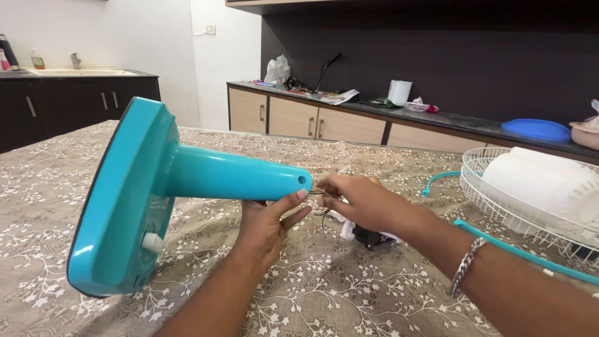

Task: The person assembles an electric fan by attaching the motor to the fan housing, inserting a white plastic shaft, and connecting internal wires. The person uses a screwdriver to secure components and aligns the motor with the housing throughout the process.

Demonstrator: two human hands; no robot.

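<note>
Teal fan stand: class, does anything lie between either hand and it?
Nothing visible does. The left hand already grips the teal fan stand from below, and the right hand pinches thin wires at its open end.

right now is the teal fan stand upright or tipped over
Tipped over. The teal fan stand lies on its side on the table, base edge down, neck pointing sideways, held by the left hand.

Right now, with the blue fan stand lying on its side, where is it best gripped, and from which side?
Probably around the round neck, coming from underneath near its open end, as the left hand does. The neck is narrow enough to wrap, while the wide base rests tilted on the table and seems too broad to grasp.
</note>
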